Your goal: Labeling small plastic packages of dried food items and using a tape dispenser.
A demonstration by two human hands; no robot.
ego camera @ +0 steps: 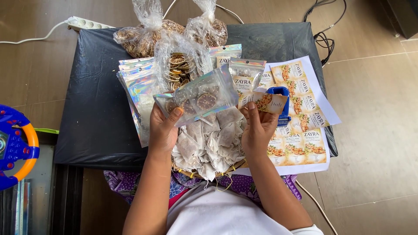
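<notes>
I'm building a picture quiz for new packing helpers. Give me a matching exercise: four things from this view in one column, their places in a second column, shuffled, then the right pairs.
Things:
1. holographic pouch with dried citrus slices
2. printed label
3. white tea bags
4. toy steering wheel

Places:
A. far left edge of the view
B. in the left hand
C. heaped in the basket between the forearms
D. in the right hand

Pairs: 1-B, 2-D, 3-C, 4-A
</notes>
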